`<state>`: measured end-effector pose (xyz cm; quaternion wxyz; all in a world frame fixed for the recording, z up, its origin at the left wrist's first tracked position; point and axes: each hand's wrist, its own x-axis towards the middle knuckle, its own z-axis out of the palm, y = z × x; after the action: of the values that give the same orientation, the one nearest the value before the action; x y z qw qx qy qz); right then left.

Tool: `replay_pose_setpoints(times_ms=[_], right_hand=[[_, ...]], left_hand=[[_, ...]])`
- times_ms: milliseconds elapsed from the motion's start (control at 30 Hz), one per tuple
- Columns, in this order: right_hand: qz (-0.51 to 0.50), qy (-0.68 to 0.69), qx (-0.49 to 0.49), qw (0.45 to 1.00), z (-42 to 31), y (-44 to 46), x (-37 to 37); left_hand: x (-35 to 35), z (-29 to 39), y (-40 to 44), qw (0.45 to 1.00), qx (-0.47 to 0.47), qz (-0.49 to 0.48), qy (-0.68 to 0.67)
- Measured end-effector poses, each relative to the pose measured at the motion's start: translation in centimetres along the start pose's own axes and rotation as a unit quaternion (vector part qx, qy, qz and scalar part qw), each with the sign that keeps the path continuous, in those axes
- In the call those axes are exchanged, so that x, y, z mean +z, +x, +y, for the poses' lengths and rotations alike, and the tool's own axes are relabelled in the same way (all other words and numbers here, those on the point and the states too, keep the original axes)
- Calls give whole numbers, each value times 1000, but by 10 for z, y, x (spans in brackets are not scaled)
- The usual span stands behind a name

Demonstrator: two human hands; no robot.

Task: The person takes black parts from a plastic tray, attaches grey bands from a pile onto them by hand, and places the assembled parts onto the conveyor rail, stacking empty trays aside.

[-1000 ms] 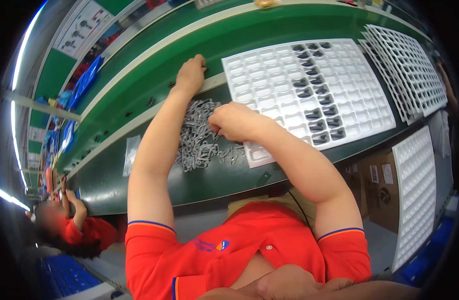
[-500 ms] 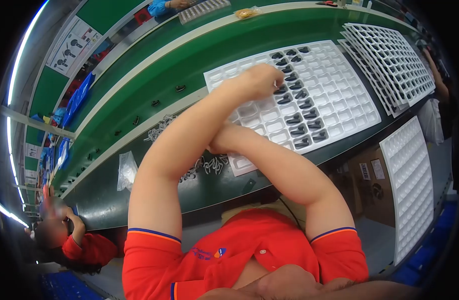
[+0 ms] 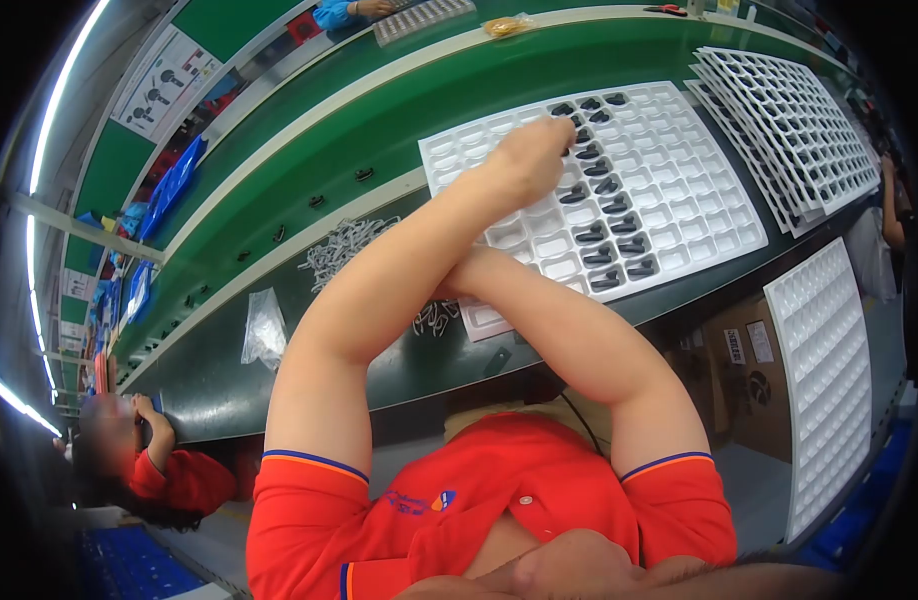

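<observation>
My left hand [image 3: 532, 158] is over the white compartment tray [image 3: 694, 185], its fingers pinched together beside the black parts [image 3: 592, 154] near the tray's far side. What the fingertips hold, if anything, is too small to make out. Several small black parts sit in two or three neighbouring columns of the tray. My left forearm crosses over my right wrist. Only a little of my right hand [image 3: 455, 282] shows beneath it, and its fingers are hidden. Close by lies a pile of grey metal clips [image 3: 354, 250], partly covered by my left forearm.
Stacked white trays [image 3: 799, 130] stand at the right, with another white tray [image 3: 824, 390] upright below the table edge by a cardboard box [image 3: 749, 390]. A plastic bag [image 3: 265, 330] lies left. Black parts [image 3: 365, 174] sit along the green strip. A co-worker [image 3: 174, 470] sits at lower left.
My left hand has moved farther up the tray, toward its far edge, uncovering more black parts. More of the clip pile shows. The whole view has shifted slightly.
</observation>
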<state>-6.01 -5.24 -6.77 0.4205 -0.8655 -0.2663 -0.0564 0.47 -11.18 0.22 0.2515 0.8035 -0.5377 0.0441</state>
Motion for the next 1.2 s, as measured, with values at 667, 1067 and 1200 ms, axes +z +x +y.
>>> replay_pose_setpoints(times_ms=[667, 1067, 1200], right_hand=[[-28, 4, -2, 1000, -11, 13, -29], [181, 212, 113, 954, -15, 18, -33], [198, 217, 156, 943, -12, 18, -40]], left_hand=[[-73, -77, -206, 811, -280, 326, -396], [-69, -69, -209, 771, -286, 259, -506], [-73, -63, -208, 759, -290, 234, -534]])
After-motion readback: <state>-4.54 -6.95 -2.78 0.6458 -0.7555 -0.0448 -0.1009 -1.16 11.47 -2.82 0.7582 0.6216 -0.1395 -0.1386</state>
